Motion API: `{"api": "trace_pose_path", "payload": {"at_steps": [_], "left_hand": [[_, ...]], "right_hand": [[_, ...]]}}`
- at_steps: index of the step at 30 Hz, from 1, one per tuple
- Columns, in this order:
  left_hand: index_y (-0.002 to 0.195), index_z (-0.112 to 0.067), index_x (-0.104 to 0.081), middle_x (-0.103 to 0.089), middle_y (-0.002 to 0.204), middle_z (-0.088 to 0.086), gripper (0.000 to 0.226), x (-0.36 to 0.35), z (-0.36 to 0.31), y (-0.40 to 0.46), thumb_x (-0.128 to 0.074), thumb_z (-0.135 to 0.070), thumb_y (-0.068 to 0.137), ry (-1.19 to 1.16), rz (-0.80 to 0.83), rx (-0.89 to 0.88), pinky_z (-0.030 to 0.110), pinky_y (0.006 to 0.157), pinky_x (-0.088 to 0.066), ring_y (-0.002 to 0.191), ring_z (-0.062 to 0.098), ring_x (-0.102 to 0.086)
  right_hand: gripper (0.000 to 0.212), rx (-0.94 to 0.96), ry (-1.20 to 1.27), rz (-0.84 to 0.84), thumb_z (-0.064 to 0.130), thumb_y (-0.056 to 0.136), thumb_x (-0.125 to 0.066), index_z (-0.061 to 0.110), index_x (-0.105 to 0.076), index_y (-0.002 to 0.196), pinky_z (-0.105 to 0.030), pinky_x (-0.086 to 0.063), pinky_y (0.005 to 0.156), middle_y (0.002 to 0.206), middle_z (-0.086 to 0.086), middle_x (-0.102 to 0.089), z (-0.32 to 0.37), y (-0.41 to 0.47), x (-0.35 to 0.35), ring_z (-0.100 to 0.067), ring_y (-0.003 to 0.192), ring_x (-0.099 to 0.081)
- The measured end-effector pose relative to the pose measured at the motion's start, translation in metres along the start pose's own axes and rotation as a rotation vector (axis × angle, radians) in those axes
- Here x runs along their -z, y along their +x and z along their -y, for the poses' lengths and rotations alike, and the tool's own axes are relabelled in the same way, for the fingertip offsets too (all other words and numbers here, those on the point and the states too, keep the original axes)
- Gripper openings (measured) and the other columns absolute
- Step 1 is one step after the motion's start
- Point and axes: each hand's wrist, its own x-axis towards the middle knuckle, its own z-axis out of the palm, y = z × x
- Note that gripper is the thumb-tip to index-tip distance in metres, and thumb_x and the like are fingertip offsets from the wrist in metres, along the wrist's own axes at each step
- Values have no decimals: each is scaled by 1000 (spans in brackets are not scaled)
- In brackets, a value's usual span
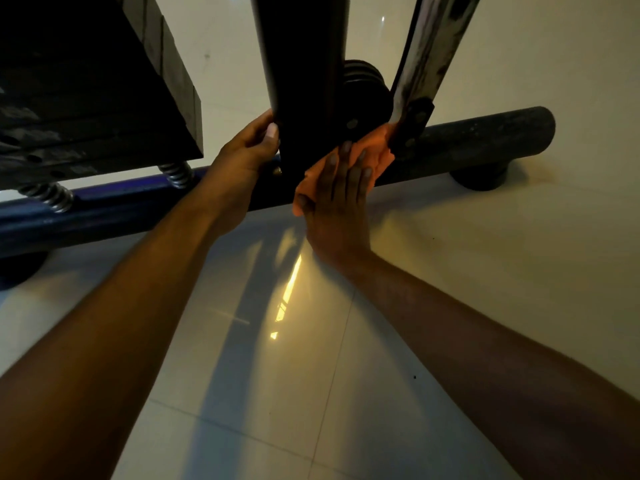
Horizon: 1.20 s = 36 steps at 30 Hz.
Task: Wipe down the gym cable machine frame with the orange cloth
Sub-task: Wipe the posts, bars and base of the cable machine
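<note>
The cable machine's dark upright post (304, 81) rises from a round base bar (467, 136) that lies across the floor. My right hand (341, 202) presses the orange cloth (379, 147) flat against the foot of the post and the base bar, fingers straight. Part of the cloth is hidden under the palm. My left hand (252, 143) grips the left edge of the post just above the base, thumb on the near face.
A black weight stack (93, 84) hangs at the upper left above two coil springs (176, 174). A chrome bar (433, 46) with a bolted bracket slants at the upper right. Round rubber feet (481, 176) hold the base on glossy tiles.
</note>
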Motion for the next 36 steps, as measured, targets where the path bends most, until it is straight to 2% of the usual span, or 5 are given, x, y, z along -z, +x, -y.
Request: {"api": "trace_pose_path", "payload": {"at_steps": [6, 14, 20, 26, 36], "left_hand": [[164, -27, -43, -59, 156, -10, 49, 1, 13, 5, -45, -36, 116, 6, -8, -4, 37, 121, -46, 145, 11, -56], [164, -32, -41, -56, 158, -10, 51, -15, 13, -1, -48, -42, 114, 17, -106, -25, 28, 114, -52, 142, 6, -55], [169, -35, -27, -43, 169, -8, 62, -18, 19, -4, -46, -51, 113, 125, -72, -61, 35, 116, -51, 150, 12, -48], [171, -39, -18, -34, 174, -9, 65, -19, 27, -6, -44, -52, 113, 212, -85, -56, 44, 123, -43, 157, 18, -38], [169, -36, -28, -51, 162, -7, 56, -21, 32, -9, -42, -46, 116, 396, -80, -138, 27, 114, -47, 148, 11, -49]], "right_hand": [[89, -350, 377, -133, 56, 113, -28, -10, 2, 166, -55, 2, 135, 175, -35, 6, 46, 34, 15, -49, 165, 3], [102, 9, -159, 20, 29, 109, -61, 13, 19, 169, -70, -11, 131, 177, -24, 16, -39, -20, 10, -46, 164, 14], [86, -500, 216, -64, 55, 113, -28, -3, 2, 169, -55, 10, 134, 177, -30, 9, 33, 17, 3, -46, 164, 14], [98, -26, -182, 46, 33, 111, -60, 11, 16, 170, -68, -13, 130, 176, -31, -1, -28, -14, 13, -53, 164, -4], [81, -15, -123, 106, 17, 111, -55, 8, -4, 173, -62, -22, 130, 179, -24, -1, -32, -13, 26, -50, 165, 5]]}}
